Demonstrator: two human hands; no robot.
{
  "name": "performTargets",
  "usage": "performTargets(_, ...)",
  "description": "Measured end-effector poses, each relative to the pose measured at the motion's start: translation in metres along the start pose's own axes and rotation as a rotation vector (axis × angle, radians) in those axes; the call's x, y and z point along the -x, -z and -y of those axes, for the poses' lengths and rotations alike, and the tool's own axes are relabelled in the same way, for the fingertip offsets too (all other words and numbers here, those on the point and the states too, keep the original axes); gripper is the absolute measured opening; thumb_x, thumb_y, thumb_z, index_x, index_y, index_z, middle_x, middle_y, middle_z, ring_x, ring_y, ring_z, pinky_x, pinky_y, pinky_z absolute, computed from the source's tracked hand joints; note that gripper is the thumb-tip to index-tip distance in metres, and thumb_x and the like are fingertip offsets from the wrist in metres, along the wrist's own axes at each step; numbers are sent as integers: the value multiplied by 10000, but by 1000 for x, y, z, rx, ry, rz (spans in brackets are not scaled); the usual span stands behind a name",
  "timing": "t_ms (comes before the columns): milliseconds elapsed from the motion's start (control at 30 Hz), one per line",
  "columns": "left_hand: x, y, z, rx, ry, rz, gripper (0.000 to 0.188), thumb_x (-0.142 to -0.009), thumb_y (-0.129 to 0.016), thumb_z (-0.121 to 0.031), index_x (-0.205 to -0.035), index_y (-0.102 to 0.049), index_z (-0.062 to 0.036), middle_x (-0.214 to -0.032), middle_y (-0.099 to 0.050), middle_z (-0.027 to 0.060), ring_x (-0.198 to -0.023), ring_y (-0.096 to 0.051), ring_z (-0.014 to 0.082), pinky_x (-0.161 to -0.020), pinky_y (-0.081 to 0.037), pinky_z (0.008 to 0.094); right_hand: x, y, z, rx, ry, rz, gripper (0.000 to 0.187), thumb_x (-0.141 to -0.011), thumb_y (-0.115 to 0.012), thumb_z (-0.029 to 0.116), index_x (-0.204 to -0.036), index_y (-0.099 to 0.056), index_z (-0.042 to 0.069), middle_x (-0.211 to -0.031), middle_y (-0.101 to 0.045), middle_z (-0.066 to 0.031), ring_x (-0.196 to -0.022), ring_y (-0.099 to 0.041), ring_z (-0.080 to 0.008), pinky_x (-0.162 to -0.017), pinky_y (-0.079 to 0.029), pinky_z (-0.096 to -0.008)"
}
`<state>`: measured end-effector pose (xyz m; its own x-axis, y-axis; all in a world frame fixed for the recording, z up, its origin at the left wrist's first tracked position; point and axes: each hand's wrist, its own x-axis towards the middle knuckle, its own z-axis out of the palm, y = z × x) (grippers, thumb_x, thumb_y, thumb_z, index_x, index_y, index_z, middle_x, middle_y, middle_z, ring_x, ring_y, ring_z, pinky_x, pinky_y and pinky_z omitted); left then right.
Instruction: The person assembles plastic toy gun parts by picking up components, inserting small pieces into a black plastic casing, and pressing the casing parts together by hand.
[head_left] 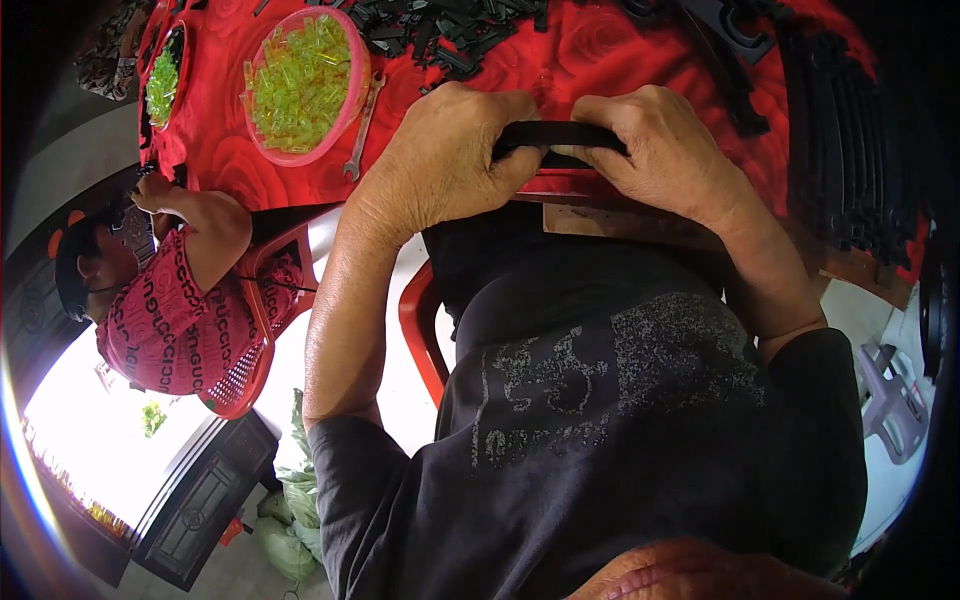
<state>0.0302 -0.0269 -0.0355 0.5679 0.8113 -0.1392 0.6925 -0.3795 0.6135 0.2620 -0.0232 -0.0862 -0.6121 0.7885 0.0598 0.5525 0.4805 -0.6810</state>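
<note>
A black plastic bar (pixel 562 133) is held level just above the near edge of the red table. My left hand (pixel 460 150) grips its left end, fingers curled over and thumb pressed beneath. On the other end my right hand (pixel 655 140) is closed the same way. Both fists hide the bar's ends, so its full shape cannot be made out. Just beyond my left wrist lies a metal wrench (pixel 362 132). Beside it stands a pink basket (pixel 362 75) filled with small clear yellow-green pieces (pixel 305 85).
Small black pieces (pixel 455 35) are heaped at the far side. Long black parts (pixel 850 150) are stacked at the right, with more black parts (pixel 735 60) nearby. A co-worker (pixel 165 310) sits at the left, close to a second basket of green pieces (pixel 162 88).
</note>
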Motion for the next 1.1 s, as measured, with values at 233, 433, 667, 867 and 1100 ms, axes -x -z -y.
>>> performTargets(233, 5, -4, 5, 13, -68, -11, 141, -887, -723, -113, -973, -710, -2, -640, -614, 173, -552, -625, 286, -537, -485, 379, 3, -3, -1, 28, 30, -10, 266, -916, -754, 323, -922, -737, 58, -633, -664, -118, -624, -698, -293, -657, -576, -425)
performTargets(433, 4, -5, -5, -37, 34, 42, 195, -793, -714, -132, -953, -708, -22, -710, -670, 198, -736, -700, 391, -689, -567, 480, 8, -4, -2, -28, -1, 20, 250, -909, -757, 302, -939, -739, 54, -658, -678, -123, -643, -705, -289, -657, -578, -419)
performTargets(667, 5, -7, 0, -8, -8, 6, 216, -801, -655, -65, -995, -717, 6, -643, -612, 194, -573, -637, 325, -575, -510, 393, 7, -5, 0, -2, 22, -4, 258, -920, -754, 313, -940, -739, 56, -656, -677, -115, -639, -706, -281, -658, -580, -409)
performTargets(867, 3, 5, 9, 14, 9, 1, 234, -781, -631, -56, -988, -715, 14, -637, -606, 197, -574, -637, 324, -575, -513, 391, -10, -3, 0, -6, 20, 35, 243, -925, -752, 299, -937, -732, 57, -648, -671, -111, -630, -702, -273, -649, -575, -407)
performTargets(1100, -4, 35, 24, -35, 78, 58, 249, -767, -646, -137, -970, -696, -1, -706, -656, 220, -749, -694, 410, -728, -566, 497, -44, 3, 3, -39, 47, 44, 225, -926, -750, 278, -938, -729, 54, -648, -670, -112, -621, -699, -274, -646, -572, -408)
